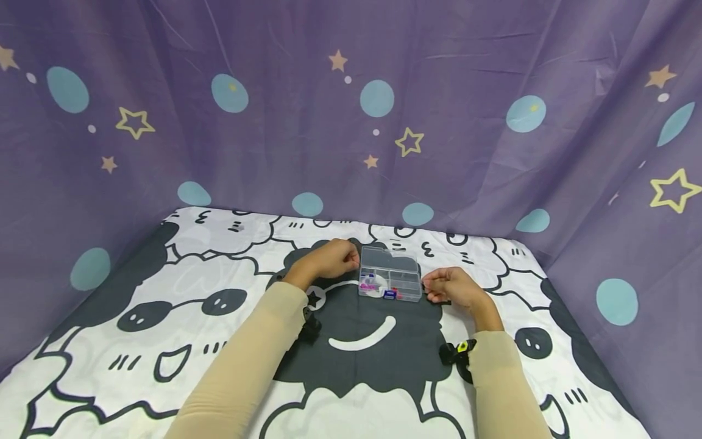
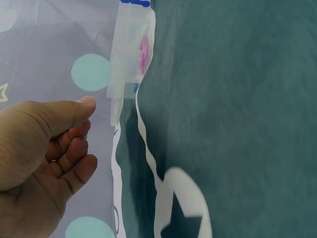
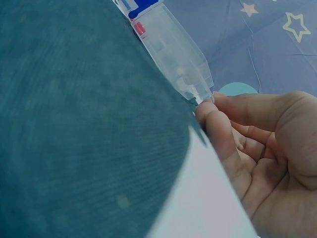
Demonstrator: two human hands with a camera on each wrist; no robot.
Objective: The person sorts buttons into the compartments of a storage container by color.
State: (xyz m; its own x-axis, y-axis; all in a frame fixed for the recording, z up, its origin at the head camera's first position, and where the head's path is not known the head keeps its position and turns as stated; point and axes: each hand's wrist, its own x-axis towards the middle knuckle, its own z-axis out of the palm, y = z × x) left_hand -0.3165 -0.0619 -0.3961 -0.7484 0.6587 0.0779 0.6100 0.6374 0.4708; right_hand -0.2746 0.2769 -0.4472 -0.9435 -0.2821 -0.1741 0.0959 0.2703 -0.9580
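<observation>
A clear plastic compartment box [image 1: 406, 285] lies on the cloth with its transparent lid [image 1: 386, 259] raised back. Pink pieces [image 1: 368, 286], red pieces [image 1: 395, 291] and a blue piece [image 1: 390, 294] show at its compartments. My left hand [image 1: 331, 259] is beside the box's left end, fingers loosely curled; the left wrist view shows a gap between its thumb and the box [image 2: 131, 54], and nothing in the hand. At the opposite end, my right hand [image 1: 452, 286] pinches the box's corner between thumb and forefinger. In the right wrist view those fingertips [image 3: 205, 109] meet the box's end [image 3: 178, 59].
The box rests on the dark cartoon shape of a black-and-white printed cloth [image 1: 373, 360] covering the table. A purple curtain [image 1: 307, 122] with stars and blue spots hangs behind and at both sides. A dark strapped device [image 1: 463, 353] sits at the right wrist.
</observation>
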